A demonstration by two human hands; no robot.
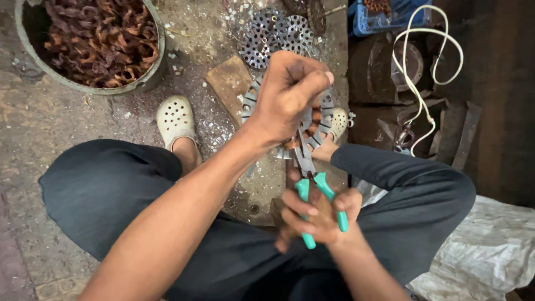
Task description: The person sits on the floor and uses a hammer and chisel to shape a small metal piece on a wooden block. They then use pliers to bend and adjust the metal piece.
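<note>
Fingers (312, 214) gripping green-handled pliers (312, 184), left hand (290, 92) clasping stator (317, 120)

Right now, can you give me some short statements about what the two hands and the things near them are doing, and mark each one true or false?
1. The right hand holds pliers with green handles. True.
2. The left hand grips a round metal stator with copper windings. True.
3. The tub at upper left holds clean water. False: it holds tangled copper wire scrap.
4. The person is barefoot. False: a cream perforated clog is on one foot.
5. A white cable lies looped at upper right. True.
</note>
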